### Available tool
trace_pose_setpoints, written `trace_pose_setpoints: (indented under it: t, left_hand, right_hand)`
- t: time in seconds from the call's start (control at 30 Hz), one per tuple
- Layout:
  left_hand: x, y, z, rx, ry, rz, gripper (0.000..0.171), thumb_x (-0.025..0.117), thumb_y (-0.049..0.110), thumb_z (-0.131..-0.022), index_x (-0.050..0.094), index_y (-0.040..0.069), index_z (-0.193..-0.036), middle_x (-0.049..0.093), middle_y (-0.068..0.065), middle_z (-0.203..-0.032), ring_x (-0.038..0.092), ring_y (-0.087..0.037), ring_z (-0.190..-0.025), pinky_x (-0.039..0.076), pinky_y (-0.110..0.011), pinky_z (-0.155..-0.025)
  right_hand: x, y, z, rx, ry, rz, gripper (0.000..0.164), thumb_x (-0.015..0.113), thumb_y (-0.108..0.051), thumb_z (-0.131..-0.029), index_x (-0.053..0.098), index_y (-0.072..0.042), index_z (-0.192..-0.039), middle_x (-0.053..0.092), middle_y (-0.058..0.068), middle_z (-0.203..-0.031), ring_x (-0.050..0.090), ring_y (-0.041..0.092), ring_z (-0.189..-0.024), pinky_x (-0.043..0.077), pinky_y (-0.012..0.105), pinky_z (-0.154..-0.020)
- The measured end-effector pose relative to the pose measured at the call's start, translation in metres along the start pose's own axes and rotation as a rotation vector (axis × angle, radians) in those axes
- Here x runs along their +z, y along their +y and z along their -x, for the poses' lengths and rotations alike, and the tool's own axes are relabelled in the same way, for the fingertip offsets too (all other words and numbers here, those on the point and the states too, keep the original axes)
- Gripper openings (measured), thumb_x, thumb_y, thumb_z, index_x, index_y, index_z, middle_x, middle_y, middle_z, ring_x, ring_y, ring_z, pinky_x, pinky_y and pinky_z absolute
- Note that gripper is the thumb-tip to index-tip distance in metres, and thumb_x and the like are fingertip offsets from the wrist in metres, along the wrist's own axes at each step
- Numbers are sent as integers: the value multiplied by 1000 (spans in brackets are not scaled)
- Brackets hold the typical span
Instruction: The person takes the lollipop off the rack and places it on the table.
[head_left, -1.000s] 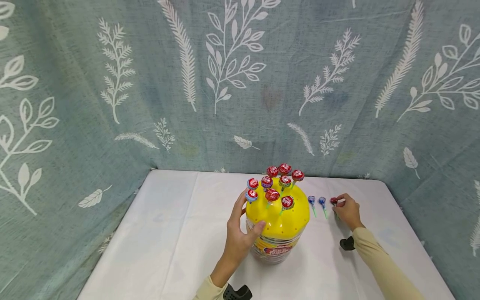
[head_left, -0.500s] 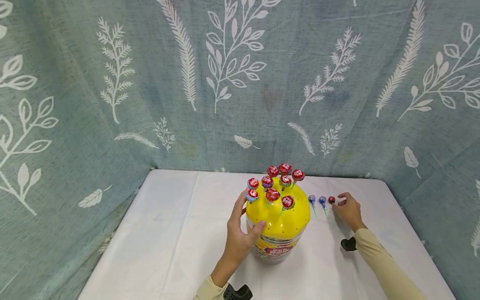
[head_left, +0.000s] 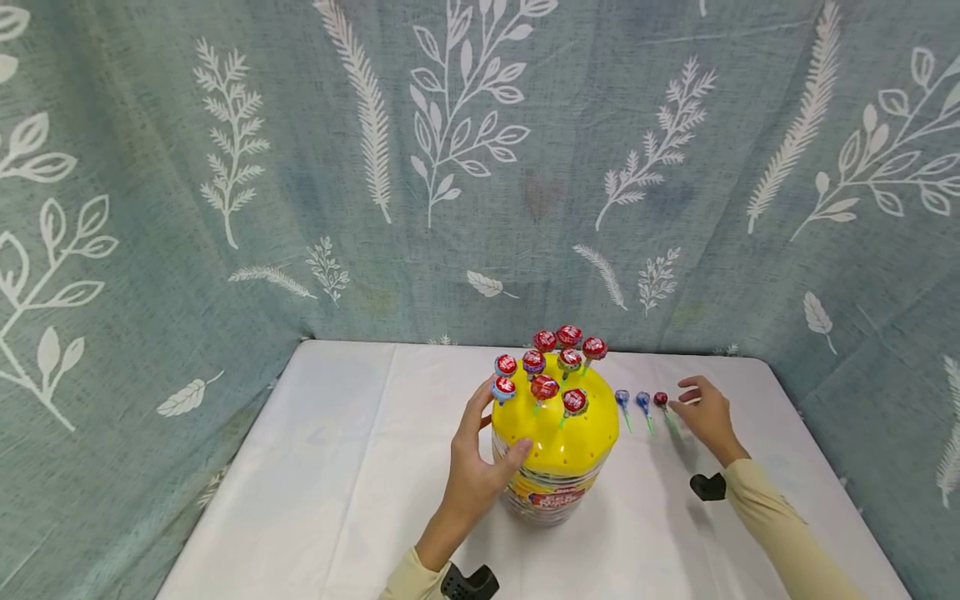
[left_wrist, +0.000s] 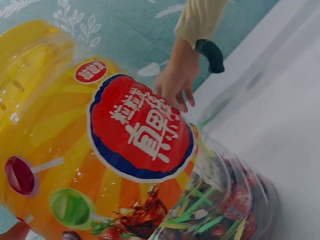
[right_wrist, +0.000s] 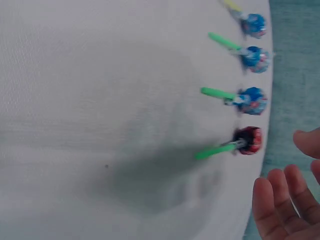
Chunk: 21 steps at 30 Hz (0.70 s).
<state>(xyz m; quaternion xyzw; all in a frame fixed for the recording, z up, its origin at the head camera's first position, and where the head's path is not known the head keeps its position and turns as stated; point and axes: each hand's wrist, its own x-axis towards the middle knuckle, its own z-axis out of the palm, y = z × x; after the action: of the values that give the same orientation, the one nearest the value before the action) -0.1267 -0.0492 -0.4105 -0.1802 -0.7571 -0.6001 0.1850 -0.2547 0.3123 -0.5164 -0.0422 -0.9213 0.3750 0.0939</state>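
Observation:
A clear plastic lollipop jar [head_left: 551,498] with a yellow lid [head_left: 562,454] stands on the table. Several lollipops [head_left: 544,388], mostly in red wrappers, stick up from holes in the lid. My left hand [head_left: 480,467] grips the jar's left side, its thumb on the lid's edge. Right of the jar, lollipops lie in a row: a red one [head_left: 661,399] at the right end and blue ones [head_left: 643,401] beside it. My right hand [head_left: 707,414] is just right of the red lollipop, fingers loose and holding nothing. In the right wrist view its fingers [right_wrist: 280,192] are apart from the red lollipop.
A white cloth covers the table [head_left: 375,433]. A green-blue curtain [head_left: 480,167] with white leaf prints hangs behind and at both sides. Another blue lollipop [right_wrist: 254,25] with a yellow stick shows at the row's far end in the right wrist view.
My right hand has let go of the red lollipop, which now lies beside the blue ones, and has drawn back to the right. The left hand stays on the jar.

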Motion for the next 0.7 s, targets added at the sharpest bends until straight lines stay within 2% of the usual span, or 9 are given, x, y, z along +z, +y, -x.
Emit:
trace_pose_setpoints:
  t: [0.13, 0.23, 0.43, 0.7]
  left_hand:
    - [0, 0, -2, -5, 4, -25, 70, 65, 20, -81, 35, 5, -143, 40, -10, -143, 41, -26, -127, 41, -51, -94]
    - [1, -10, -3, -18, -7, -22, 72, 66, 21, -81, 33, 9, -144, 39, -9, -144, 39, -26, -129, 40, -54, -94]
    - [3, -32, -5, -42, -41, -32, 75, 68, 31, -81, 31, 20, -145, 36, 1, -145, 35, -18, -130, 38, -53, -96]
    - [2, -33, -10, -72, -85, -24, 73, 67, 41, -81, 31, 28, -144, 31, 6, -146, 32, -15, -132, 36, -53, -98]
  right_hand:
    - [-10, -6, 3, -20, -1, -16, 36, 68, -6, -84, 54, 5, -114, 61, 23, -94, 61, 34, -81, 51, 34, -59]
    - [-17, -13, 6, -34, -18, -38, 34, 67, -8, -86, 54, 4, -115, 61, 22, -95, 60, 30, -79, 51, 31, -57]
    - [-31, -33, 10, -95, -28, -61, 33, 66, -12, -88, 54, 2, -115, 61, 22, -97, 60, 30, -80, 51, 29, -56]
    - [-44, -68, 18, -191, -11, -62, 30, 68, -13, -87, 57, -3, -113, 62, 16, -97, 59, 30, -85, 52, 28, -58]
